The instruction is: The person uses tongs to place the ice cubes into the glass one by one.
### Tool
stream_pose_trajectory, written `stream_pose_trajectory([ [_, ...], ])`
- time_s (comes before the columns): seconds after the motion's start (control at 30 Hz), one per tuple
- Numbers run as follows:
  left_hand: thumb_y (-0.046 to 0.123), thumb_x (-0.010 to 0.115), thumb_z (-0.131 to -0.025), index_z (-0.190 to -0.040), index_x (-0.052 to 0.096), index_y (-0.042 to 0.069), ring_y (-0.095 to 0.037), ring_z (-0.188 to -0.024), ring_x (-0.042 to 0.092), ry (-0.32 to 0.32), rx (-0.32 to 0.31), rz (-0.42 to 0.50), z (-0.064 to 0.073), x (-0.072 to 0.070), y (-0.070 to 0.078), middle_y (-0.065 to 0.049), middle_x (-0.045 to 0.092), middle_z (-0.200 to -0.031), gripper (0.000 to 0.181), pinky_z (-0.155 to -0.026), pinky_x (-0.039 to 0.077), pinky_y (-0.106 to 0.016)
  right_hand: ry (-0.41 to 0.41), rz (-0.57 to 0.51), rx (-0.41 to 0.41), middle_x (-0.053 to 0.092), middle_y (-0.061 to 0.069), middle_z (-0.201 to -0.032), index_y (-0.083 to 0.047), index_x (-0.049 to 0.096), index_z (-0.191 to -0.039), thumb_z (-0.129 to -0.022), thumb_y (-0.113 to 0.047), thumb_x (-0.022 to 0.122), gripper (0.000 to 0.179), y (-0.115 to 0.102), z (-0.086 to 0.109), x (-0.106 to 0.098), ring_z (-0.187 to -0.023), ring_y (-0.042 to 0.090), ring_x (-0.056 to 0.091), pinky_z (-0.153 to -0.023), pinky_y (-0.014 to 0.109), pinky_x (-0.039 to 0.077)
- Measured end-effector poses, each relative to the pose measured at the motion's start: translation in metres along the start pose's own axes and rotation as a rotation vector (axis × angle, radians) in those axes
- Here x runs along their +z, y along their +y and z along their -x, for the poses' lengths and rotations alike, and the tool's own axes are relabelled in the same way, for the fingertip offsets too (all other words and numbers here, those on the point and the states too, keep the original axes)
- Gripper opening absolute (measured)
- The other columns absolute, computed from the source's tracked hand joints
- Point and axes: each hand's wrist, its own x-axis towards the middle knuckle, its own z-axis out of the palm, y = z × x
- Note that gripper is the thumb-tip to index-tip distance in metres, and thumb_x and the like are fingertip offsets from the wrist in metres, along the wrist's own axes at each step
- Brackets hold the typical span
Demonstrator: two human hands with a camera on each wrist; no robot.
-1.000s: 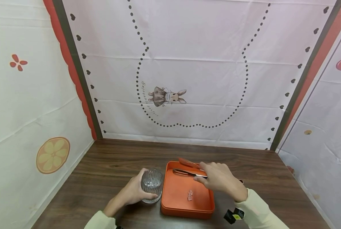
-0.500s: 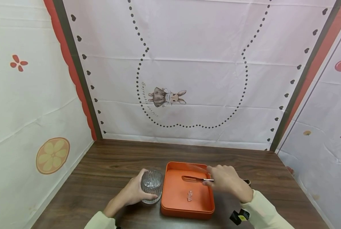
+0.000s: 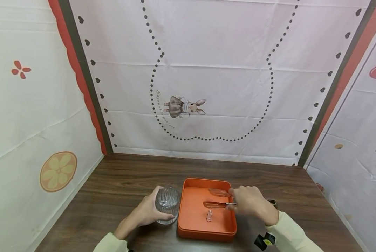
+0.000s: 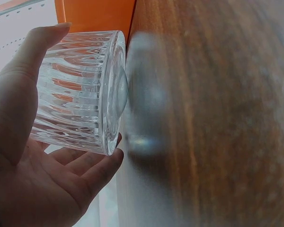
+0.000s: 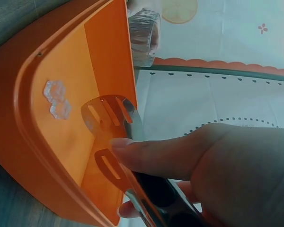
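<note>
My left hand [image 3: 145, 211] wraps around a clear ribbed drinking glass [image 3: 168, 203], thumb on one side and fingers on the other. In the left wrist view the glass [image 4: 80, 90] shows its thick base close to the tabletop. My right hand [image 3: 249, 201] grips a pair of serving tongs [image 3: 213, 204] above an orange box. Their slotted heads [image 5: 104, 113] are spread apart, with nothing between them. On the box floor lie two clear, ice-like pieces [image 3: 209, 215] side by side, just nearer to me than the tongs.
The open orange box [image 3: 206, 236] has low walls and stands right beside the glass. Beneath is a dark wood-grain table [image 3: 137, 168]. Printed white cloths [image 3: 225, 87] hang behind it and along both sides.
The right hand has brought the tongs rightward and nearer to me, from the box's far wall to just beyond the clear pieces. The left hand and the glass have stayed still.
</note>
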Motion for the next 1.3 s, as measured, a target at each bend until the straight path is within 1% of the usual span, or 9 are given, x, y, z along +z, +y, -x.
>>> stream_pose_trajectory([
  [0.37, 0.048, 0.092, -0.061, -0.132, 0.042, 0.013, -0.014, -0.091, 0.06, -0.008, -0.005, 0.012, 0.0, 0.0, -0.001, -0.002, 0.064, -0.105, 0.093, -0.078, 0.051, -0.035, -0.043, -0.002, -0.006, 0.05, -0.005, -0.062, -0.018, 0.064, -0.089, -0.082, -0.043, 0.077, 0.029, 0.0, 0.0, 0.007, -0.056, 0.015, 0.049, -0.054, 0.038, 0.041],
  [0.6, 0.048, 0.092, -0.061, -0.132, 0.042, 0.013, -0.014, -0.091, 0.06, -0.008, -0.009, 0.008, 0.0, 0.0, -0.001, -0.003, 0.063, -0.105, 0.094, -0.079, 0.05, -0.035, -0.09, -0.013, 0.0, 0.05, -0.004, -0.061, -0.018, 0.066, -0.094, -0.082, -0.043, 0.078, 0.03, -0.001, 0.001, 0.005, -0.055, 0.014, 0.046, -0.052, 0.033, 0.035],
  [0.77, 0.048, 0.092, -0.061, -0.132, 0.042, 0.013, -0.014, -0.091, 0.06, -0.007, -0.003, 0.005, -0.001, 0.0, -0.001, -0.003, 0.063, -0.104, 0.094, -0.078, 0.05, -0.036, -0.108, -0.026, -0.018, 0.051, -0.005, -0.062, -0.016, 0.067, -0.095, -0.083, -0.041, 0.077, 0.03, -0.004, 0.001, 0.007, -0.055, 0.013, 0.047, -0.052, 0.033, 0.036],
  [0.93, 0.049, 0.092, -0.06, -0.132, 0.042, 0.014, -0.014, -0.089, 0.06, -0.008, -0.01, 0.007, -0.001, 0.0, 0.0, -0.002, 0.063, -0.103, 0.095, -0.079, 0.05, -0.036, -0.101, -0.035, -0.053, 0.05, -0.006, -0.062, -0.016, 0.068, -0.094, -0.083, -0.039, 0.077, 0.027, -0.007, -0.001, 0.01, -0.054, 0.012, 0.047, -0.052, 0.032, 0.036],
  [1.0, 0.048, 0.092, -0.06, -0.132, 0.042, 0.013, -0.015, -0.089, 0.06, -0.007, -0.006, 0.005, -0.001, 0.0, 0.0, -0.002, 0.063, -0.104, 0.094, -0.078, 0.05, -0.036, -0.087, -0.037, -0.066, 0.049, -0.006, -0.062, -0.016, 0.067, -0.091, -0.083, -0.038, 0.078, 0.026, -0.009, -0.002, 0.012, -0.054, 0.012, 0.046, -0.051, 0.032, 0.035],
  [1.23, 0.048, 0.092, -0.06, -0.132, 0.042, 0.013, -0.015, -0.091, 0.06, -0.004, -0.007, 0.0, -0.001, 0.0, 0.0, -0.003, 0.063, -0.105, 0.094, -0.079, 0.05, -0.036, -0.058, -0.019, -0.1, 0.05, -0.008, -0.064, -0.017, 0.068, -0.089, -0.081, -0.04, 0.08, 0.027, -0.012, -0.003, 0.017, -0.054, 0.011, 0.046, -0.051, 0.031, 0.038],
  [1.3, 0.049, 0.092, -0.06, -0.132, 0.042, 0.013, -0.014, -0.091, 0.06, -0.004, -0.007, -0.003, -0.001, 0.0, 0.0, -0.003, 0.063, -0.105, 0.095, -0.079, 0.05, -0.036, -0.052, -0.011, -0.113, 0.05, -0.008, -0.064, -0.017, 0.066, -0.086, -0.082, -0.038, 0.079, 0.025, -0.013, -0.003, 0.017, -0.053, 0.011, 0.045, -0.051, 0.031, 0.038],
])
